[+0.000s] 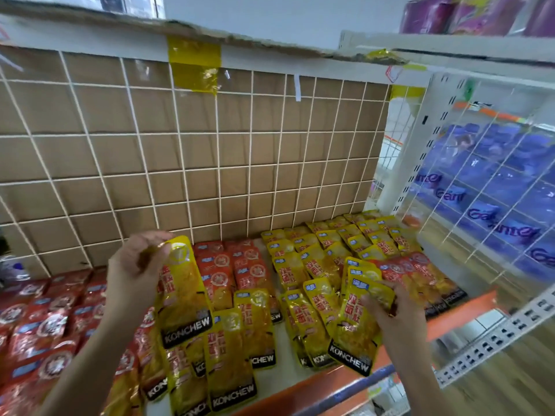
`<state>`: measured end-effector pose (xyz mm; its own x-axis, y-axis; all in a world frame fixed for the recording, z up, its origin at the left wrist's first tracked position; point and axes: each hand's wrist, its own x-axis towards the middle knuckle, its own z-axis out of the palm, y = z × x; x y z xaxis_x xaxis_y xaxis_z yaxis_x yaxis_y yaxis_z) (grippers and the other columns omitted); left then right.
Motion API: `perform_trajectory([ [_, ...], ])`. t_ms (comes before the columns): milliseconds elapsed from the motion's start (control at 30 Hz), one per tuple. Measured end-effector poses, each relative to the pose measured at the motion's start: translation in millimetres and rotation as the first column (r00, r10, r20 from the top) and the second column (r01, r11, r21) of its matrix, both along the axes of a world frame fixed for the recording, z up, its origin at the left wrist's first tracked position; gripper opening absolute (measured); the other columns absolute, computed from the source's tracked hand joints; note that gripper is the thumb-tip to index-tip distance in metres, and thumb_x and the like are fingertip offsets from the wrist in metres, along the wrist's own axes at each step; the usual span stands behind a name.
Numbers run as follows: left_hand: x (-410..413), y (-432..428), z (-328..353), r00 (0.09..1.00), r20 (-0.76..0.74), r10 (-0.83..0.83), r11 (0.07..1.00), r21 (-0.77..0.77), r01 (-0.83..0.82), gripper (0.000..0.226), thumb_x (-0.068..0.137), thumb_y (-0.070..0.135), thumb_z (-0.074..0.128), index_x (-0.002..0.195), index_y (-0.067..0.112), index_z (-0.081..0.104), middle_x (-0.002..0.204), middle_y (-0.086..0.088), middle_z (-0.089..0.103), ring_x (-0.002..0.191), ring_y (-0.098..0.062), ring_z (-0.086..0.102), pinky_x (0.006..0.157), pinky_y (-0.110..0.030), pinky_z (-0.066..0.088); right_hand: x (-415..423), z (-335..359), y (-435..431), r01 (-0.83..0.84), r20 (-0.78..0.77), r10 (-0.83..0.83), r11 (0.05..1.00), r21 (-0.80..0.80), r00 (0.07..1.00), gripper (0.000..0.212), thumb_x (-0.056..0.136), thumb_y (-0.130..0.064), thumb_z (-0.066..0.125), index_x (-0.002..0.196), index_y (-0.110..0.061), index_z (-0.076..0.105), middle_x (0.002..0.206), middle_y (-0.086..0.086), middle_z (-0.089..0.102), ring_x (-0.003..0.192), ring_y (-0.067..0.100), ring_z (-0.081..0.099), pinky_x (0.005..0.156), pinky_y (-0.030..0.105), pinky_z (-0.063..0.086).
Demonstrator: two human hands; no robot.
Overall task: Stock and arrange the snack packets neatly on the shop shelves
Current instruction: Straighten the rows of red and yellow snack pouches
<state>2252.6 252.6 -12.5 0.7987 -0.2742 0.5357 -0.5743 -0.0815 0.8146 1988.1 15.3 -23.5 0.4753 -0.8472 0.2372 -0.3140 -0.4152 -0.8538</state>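
Observation:
My left hand (135,274) pinches the top edge of a yellow KONCHEW snack packet (183,295), which hangs upright above the shelf. My right hand (390,313) grips a small stack of yellow packets (357,322) over the shelf's front right part. More yellow packets (339,250) lie in overlapping rows at the back right, and loose ones (237,349) lie flat near the front. Red packets (42,322) cover the shelf's left side, and others (234,265) lie in the middle at the back.
A white wire grid backed by cardboard (210,151) closes the shelf's rear. An orange rail (327,385) runs along the front edge. On the right a wire side panel (486,181) separates blue Garnier packs (504,202). An upper shelf (468,13) holds purple goods.

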Motion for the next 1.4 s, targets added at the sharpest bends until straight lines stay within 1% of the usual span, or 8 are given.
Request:
perform_trajectory([
  [233, -45, -60, -9, 0.991, -0.003, -0.133, 0.976, 0.172, 0.131, 0.036, 0.078, 0.018, 0.054, 0.087, 0.052, 0.061, 0.092, 0.028, 0.064, 0.082, 0.010, 0.058, 0.073, -0.005, 0.041, -17, -8, -61, -0.003, -0.046, 0.004, 1.000, 0.016, 0.999, 0.025, 0.081, -0.026, 0.069, 0.095, -0.011, 0.056, 0.064, 0.015, 0.054, 0.054, 0.021, 0.042, 0.048, 0.026, 0.029],
  [467, -78, -129, -32, 0.978, -0.092, -0.188, 0.953, 0.225, 0.204, 0.043, 0.087, 0.002, 0.058, 0.074, 0.042, 0.068, 0.084, 0.024, 0.068, 0.083, 0.008, 0.061, 0.073, -0.007, 0.043, -25, -18, -118, -0.073, -0.056, 0.075, 0.997, 0.041, 0.996, 0.023, 0.081, -0.024, 0.069, 0.094, -0.011, 0.056, 0.083, 0.028, 0.058, 0.069, 0.034, 0.050, 0.060, 0.035, 0.035],
  [600, -100, -167, -40, 0.979, -0.126, -0.163, 0.946, 0.262, 0.191, 0.041, 0.091, -0.004, 0.053, 0.079, 0.034, 0.062, 0.090, 0.018, 0.065, 0.089, 0.014, 0.058, 0.072, -0.003, 0.040, -20, -26, -140, -0.141, -0.058, 0.145, 0.988, 0.068, 0.988, 0.032, 0.080, -0.028, 0.069, 0.108, -0.018, 0.059, 0.097, 0.006, 0.064, 0.091, 0.028, 0.056, 0.080, 0.040, 0.045],
  [800, -115, -198, -48, 0.972, -0.142, -0.187, 0.801, 0.551, 0.234, 0.022, 0.085, 0.025, 0.068, 0.103, 0.034, 0.058, 0.106, 0.013, 0.051, 0.092, 0.006, 0.049, 0.072, -0.004, 0.036, -6, -28, -147, -0.267, -0.095, 0.270, 0.963, 0.048, 0.958, 0.031, 0.080, -0.026, 0.070, 0.105, -0.013, 0.058, 0.088, 0.013, 0.056, 0.081, 0.021, 0.047, 0.063, 0.020, 0.036],
  [933, -121, -203, -49, 0.975, -0.126, -0.180, 0.509, 0.837, 0.203, 0.085, 0.071, 0.077, 0.044, 0.142, 0.031, 0.034, 0.143, 0.012, 0.030, 0.136, -0.014, 0.022, 0.110, -0.028, 0.019, 7, -24, -136, -0.382, -0.053, 0.389, 0.919, 0.100, 0.920, 0.027, 0.078, -0.028, 0.071, 0.101, -0.031, 0.058, 0.085, 0.005, 0.061, 0.084, 0.030, 0.057, 0.062, 0.013, 0.037],
  [1033, -128, -199, -52, 0.981, -0.088, -0.172, 0.478, 0.863, 0.161, 0.123, 0.043, 0.098, -0.005, 0.147, 0.037, 0.017, 0.151, 0.019, 0.015, 0.142, -0.009, 0.002, 0.115, -0.034, 0.002, 15, -19, -125, -0.439, -0.129, 0.449, 0.893, 0.100, 0.884, 0.031, 0.082, -0.036, 0.066, 0.111, -0.033, 0.055, 0.085, 0.005, 0.064, 0.086, 0.027, 0.060, 0.065, 0.024, 0.044],
  [1167, -133, -187, -54, 0.978, -0.057, -0.200, 0.472, 0.869, 0.147, 0.117, 0.043, 0.095, -0.016, 0.145, 0.043, 0.004, 0.146, 0.027, -0.003, 0.135, 0.002, -0.013, 0.111, -0.028, -0.009, 26, -34, -122, -0.487, -0.258, 0.446, 0.865, -0.122, 0.857, 0.040, 0.083, -0.043, 0.062, 0.119, -0.028, 0.054, 0.093, -0.017, 0.054, 0.088, 0.000, 0.049, 0.077, 0.018, 0.038],
  [1400, -142, -185, -63, 0.984, -0.027, -0.175, 0.469, 0.877, 0.107, 0.119, 0.049, 0.091, -0.022, 0.149, 0.033, 0.009, 0.152, 0.020, -0.003, 0.135, 0.003, -0.017, 0.110, -0.030, -0.014, 41, -59, -117, -0.421, -0.308, 0.300, 0.760, -0.495, 0.903, 0.044, 0.079, -0.052, 0.043, 0.098, -0.021, 0.067, 0.088, -0.007, 0.058, 0.080, 0.013, 0.058, 0.069, 0.024, 0.048],
])
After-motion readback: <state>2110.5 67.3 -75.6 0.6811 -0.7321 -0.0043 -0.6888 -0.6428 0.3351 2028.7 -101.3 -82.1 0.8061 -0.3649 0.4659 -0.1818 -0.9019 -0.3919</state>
